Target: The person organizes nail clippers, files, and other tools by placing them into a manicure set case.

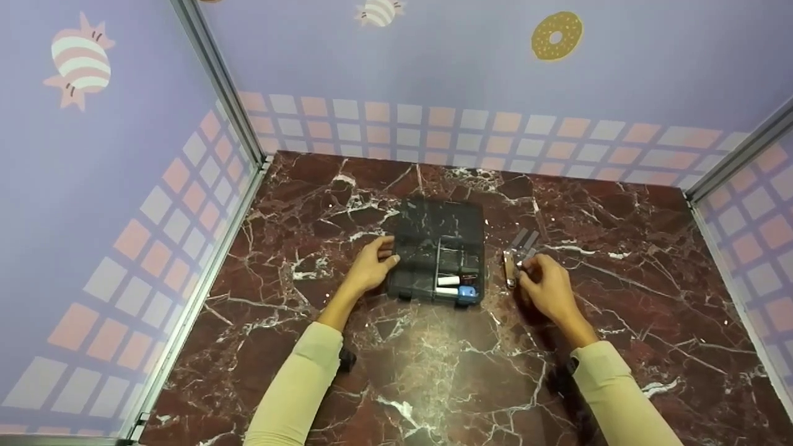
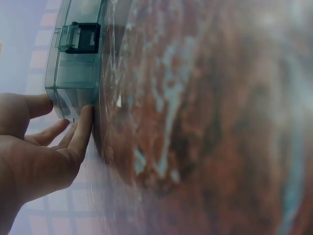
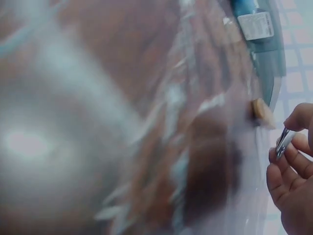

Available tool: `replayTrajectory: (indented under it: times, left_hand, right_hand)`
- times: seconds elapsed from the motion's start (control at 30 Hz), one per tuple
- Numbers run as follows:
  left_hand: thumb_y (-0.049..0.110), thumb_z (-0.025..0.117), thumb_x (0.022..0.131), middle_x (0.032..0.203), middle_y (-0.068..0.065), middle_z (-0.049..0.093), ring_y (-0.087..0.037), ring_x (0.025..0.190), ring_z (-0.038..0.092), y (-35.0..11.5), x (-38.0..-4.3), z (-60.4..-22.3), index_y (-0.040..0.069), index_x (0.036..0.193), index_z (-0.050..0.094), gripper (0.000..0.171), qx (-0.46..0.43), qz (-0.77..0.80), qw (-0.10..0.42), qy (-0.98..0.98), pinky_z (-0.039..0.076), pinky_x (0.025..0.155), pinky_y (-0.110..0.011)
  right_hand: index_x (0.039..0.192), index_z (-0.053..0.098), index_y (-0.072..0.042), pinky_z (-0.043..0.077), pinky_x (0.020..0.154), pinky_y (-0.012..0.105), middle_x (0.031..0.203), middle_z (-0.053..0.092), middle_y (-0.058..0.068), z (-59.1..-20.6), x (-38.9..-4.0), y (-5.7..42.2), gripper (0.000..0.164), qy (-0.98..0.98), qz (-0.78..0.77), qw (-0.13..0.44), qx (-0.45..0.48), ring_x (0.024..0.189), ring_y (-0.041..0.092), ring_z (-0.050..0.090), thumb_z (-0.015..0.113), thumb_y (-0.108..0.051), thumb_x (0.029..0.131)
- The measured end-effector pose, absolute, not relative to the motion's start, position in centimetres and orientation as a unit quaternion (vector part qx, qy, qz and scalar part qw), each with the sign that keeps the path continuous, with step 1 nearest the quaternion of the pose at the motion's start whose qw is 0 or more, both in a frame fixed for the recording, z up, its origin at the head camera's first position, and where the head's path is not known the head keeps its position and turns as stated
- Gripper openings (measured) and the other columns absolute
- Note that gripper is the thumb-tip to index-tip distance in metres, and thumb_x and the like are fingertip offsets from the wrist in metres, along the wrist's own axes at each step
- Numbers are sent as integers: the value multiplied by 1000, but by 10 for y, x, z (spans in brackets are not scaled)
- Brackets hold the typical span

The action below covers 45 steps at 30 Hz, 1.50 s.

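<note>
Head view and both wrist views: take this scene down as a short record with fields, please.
Left hand: holds the left side of the box
Right hand: pinches a small shiny metal item, exact kind unclear
Box: dark, see-through, on the table, between the hands; whether its lid is open is unclear
In the box: a blue item and white pieces, front right
Beside the right hand: a wooden-sided item
Table: dark red, marbled
</note>
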<state>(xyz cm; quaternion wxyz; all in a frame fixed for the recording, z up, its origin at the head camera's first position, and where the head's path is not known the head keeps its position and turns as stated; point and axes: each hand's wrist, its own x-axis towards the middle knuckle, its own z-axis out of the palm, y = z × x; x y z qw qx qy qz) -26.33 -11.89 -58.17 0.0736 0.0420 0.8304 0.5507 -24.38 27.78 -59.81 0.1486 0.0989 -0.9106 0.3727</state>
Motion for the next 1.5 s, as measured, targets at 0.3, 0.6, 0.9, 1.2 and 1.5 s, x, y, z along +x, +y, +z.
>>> replayTrajectory:
  times: [0.3,0.6,0.9,1.2,1.5]
  left_hand:
    - [10,63,107,152,-24,53,-37,140,54,-120,-264,-581,1,158,45,55,40,554,95,826,49,114,-46]
    - [10,63,107,151,-24,53,-37,140,54,-120,-265,-582,0,158,45,55,46,552,93,828,48,114,-46]
    - [9,64,106,149,-26,55,-38,139,55,-120,-265,-583,-2,156,46,54,44,558,91,823,48,115,-46]
    - [10,64,107,150,-24,54,-38,139,54,-123,-265,-580,-1,156,47,53,44,553,86,828,47,116,-46]
    - [7,64,106,147,-26,57,-39,137,56,-120,-265,-581,-2,154,48,52,48,562,83,822,46,116,-46]
  right_hand:
    - [100,72,0,52,71,33,89,69,11,-588,-259,237,13,-897,381,153,162,79,23,64,77,2,87]
    - [100,73,-1,52,68,32,88,69,8,-576,-270,190,12,-884,398,135,205,75,20,63,76,-1,88]
    - [101,72,-2,53,69,32,92,68,9,-571,-278,157,11,-877,410,120,222,77,20,64,75,-2,90]
    - [101,71,-1,52,67,31,90,65,10,-570,-287,127,12,-863,429,115,242,76,21,62,74,0,90]
    - [100,71,-3,53,68,32,89,64,8,-571,-289,102,11,-862,431,92,250,76,19,62,74,-1,90]
